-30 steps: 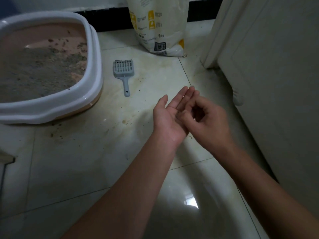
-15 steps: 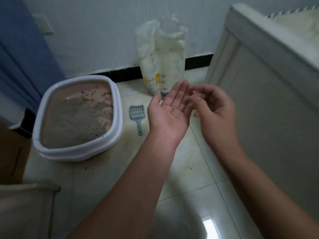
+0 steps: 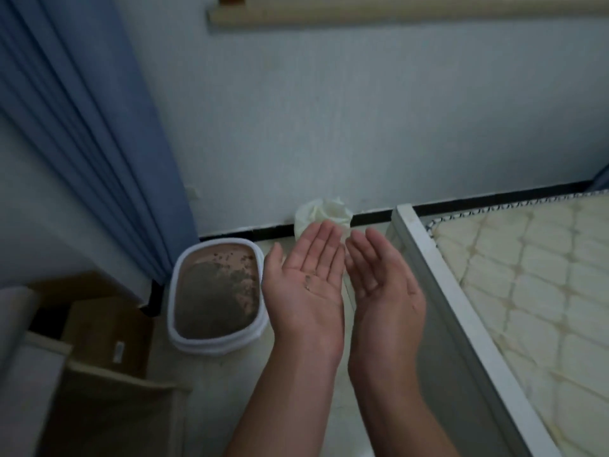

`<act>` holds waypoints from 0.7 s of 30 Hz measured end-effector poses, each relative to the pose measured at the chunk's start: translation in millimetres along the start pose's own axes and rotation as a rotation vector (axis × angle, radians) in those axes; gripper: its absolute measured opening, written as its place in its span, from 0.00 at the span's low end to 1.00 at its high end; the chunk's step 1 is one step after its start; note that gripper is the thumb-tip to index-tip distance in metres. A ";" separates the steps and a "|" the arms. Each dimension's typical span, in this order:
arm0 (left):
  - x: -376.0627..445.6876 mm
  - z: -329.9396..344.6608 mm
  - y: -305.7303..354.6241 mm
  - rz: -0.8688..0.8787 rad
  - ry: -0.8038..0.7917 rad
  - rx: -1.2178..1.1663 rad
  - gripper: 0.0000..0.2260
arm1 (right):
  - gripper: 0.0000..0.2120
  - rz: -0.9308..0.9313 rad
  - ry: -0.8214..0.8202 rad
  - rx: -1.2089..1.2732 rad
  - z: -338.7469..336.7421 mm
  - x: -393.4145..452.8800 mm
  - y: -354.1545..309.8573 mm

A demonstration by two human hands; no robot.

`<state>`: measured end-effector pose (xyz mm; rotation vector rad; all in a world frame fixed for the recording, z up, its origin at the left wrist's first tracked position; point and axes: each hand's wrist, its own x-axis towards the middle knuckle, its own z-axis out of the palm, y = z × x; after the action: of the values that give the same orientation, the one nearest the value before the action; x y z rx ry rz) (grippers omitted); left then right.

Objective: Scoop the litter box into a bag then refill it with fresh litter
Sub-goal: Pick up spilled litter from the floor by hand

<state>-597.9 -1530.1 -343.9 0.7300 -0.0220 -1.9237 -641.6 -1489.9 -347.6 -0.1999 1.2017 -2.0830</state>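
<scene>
Right now both hands are held up in front of the person with the palms facing up; the left hand (image 3: 304, 285) is flat with its fingers straight, and a few dark crumbs sit in the middle of its palm; the right hand (image 3: 384, 285) is just beside it, fingers loose and a little bent, and it holds nothing.

It looks like the step in hand is getting the crumbs off the skin; a good way would be to rub or clap the palms softly, low down and over the litter box (image 3: 216, 295), so the bits drop inside and not on the floor (image 3: 204, 374); big fast claps could send crumbs flying toward the mattress (image 3: 534, 275) on the right.

The litter box sits on the floor to the left of the hands, close to the wall (image 3: 329, 127) and next to the blue curtain (image 3: 82, 127); it has a white rim and a pinkish-brown inside; grey litter fills most of it, piled more toward the near side, with dark specks on the bare part at the back; it does not look scooped clean or topped up with fresh litter yet, but that is only a guess.

The litter bag (image 3: 324, 211) stands by the wall behind the fingertips; only its white crumpled top shows, so what is inside cannot be seen; the scoop is not in view.

A brown cardboard box (image 3: 99, 328) and a cloth bin (image 3: 108, 417) stand at the lower left; what they hold cannot be seen.
</scene>
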 end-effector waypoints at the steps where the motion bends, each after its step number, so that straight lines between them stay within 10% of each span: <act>1: -17.3 18.4 13.0 0.013 0.008 0.003 0.24 | 0.14 0.033 0.009 0.039 17.9 -11.3 -20.5; 21: -286.5 182.6 190.6 0.200 -0.051 0.072 0.25 | 0.27 0.437 -0.131 0.498 199.3 -213.9 -225.0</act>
<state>-451.0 -1435.5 4.3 0.6995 -0.1898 -1.7570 -506.7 -1419.7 -11.5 0.1458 0.5556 -1.8719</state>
